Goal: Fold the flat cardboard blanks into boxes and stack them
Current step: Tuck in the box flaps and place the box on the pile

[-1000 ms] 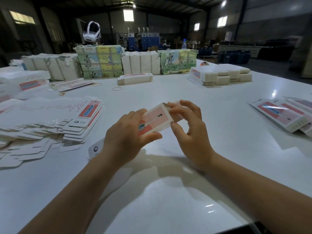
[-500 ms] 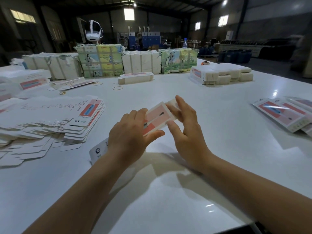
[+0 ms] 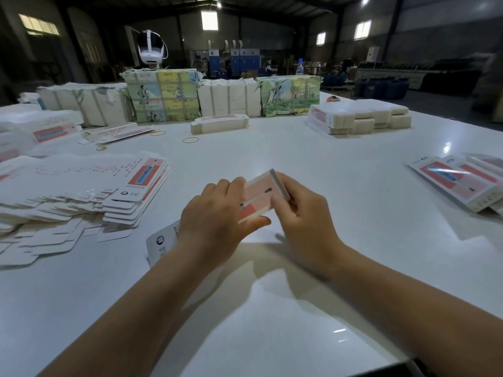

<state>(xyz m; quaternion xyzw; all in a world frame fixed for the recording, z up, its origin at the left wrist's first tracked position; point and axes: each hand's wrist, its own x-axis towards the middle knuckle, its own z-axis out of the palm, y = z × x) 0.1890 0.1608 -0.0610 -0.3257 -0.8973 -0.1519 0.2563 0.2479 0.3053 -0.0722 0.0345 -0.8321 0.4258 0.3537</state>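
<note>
1. Gripping a pink-and-white box (image 3: 260,197) at centre frame, the left hand (image 3: 215,221) curls fingers over its top edge and thumb beneath.
2. At the box's 3 o'clock end, the right hand (image 3: 302,213) pinches it.
3. Flat blanks (image 3: 81,191) lie fanned on the white worktop (image 3: 272,322) at 9 o'clock.
4. Folded boxes (image 3: 460,183) lie at 3 o'clock.

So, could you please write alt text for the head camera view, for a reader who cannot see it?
Both hands, left hand and right hand, hold a pink box above a white table. Flat blanks lie spread to the left, folded boxes to the right.
</note>
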